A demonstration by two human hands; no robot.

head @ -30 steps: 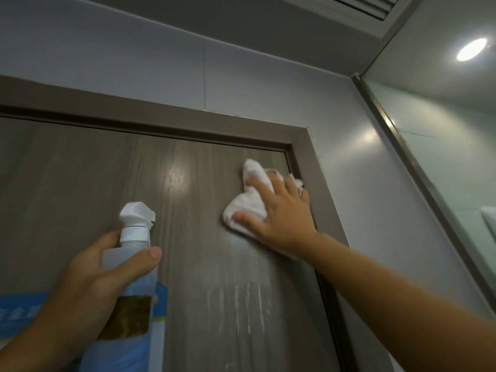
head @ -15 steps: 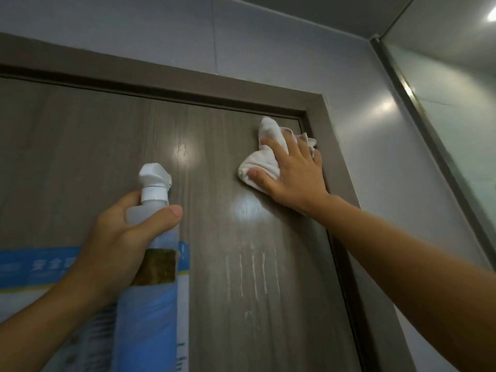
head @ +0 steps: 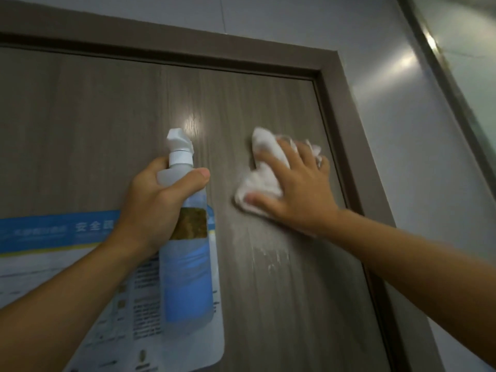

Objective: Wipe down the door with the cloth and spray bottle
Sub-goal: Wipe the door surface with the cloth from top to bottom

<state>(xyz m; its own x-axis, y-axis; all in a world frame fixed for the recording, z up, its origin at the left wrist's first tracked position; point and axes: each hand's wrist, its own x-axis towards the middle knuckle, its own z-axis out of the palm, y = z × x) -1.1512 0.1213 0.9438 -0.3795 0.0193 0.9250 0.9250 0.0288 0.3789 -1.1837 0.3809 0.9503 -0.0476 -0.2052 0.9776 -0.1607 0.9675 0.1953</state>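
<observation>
A grey-brown wood-grain door (head: 107, 124) fills the view, seen from below. My right hand (head: 298, 191) presses a crumpled white cloth (head: 261, 167) flat against the door near its upper right corner, fingers spread over it. My left hand (head: 155, 205) grips a clear spray bottle (head: 188, 269) with blue liquid and a white nozzle, held upright just left of the cloth. Pale wet streaks (head: 271, 257) run down the door below my right hand.
A blue and white notice (head: 53, 251) is stuck on the door's left part, partly behind the bottle. The door frame (head: 346, 108) runs along the top and right. A pale wall (head: 402, 157) and a glass panel edge (head: 453, 84) lie to the right.
My right hand and the cloth have slid down the door, away from the top corner. The view has tilted downward, and more of the notice shows. The bottle stays in my left hand.
</observation>
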